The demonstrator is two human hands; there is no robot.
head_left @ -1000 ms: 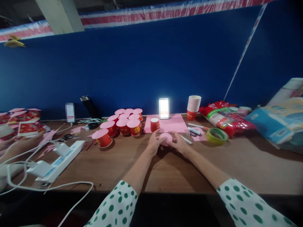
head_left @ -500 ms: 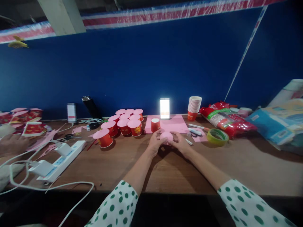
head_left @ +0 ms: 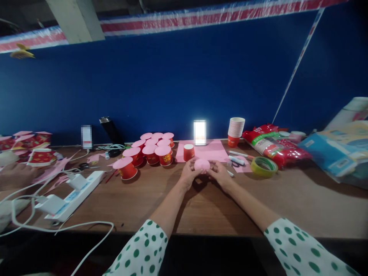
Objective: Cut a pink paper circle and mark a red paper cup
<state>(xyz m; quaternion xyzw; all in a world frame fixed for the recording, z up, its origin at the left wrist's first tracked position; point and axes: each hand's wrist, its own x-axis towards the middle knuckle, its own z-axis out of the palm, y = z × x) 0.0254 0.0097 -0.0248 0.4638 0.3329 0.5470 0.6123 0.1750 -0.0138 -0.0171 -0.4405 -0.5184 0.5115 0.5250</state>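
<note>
Between my two hands is a round pink paper disc (head_left: 202, 165), held just above the front-middle of the table. My left hand (head_left: 188, 174) curls round its left edge, and my right hand (head_left: 220, 175) curls round the right. Fingertips meet under the disc's near edge; whatever lies beneath it is hidden. Just behind my left hand, a red paper cup (head_left: 189, 152) stands upright with a white top. A pink paper sheet (head_left: 212, 150) lies flat behind my hands. To the left, several red cups (head_left: 128, 170) stand grouped, each topped with a pink disc.
At right are stacked paper cups (head_left: 236, 130), white markers (head_left: 236, 160), a roll of yellow tape (head_left: 263, 167) and a red cup pack (head_left: 276, 147). A lit phone (head_left: 200, 132) stands behind. Leftward lie a power strip (head_left: 77, 197), cables and another person's hand (head_left: 17, 176).
My right thumb has slid back from the top of the disc to its near edge, so more of the disc shows. Both arms stay in place.
</note>
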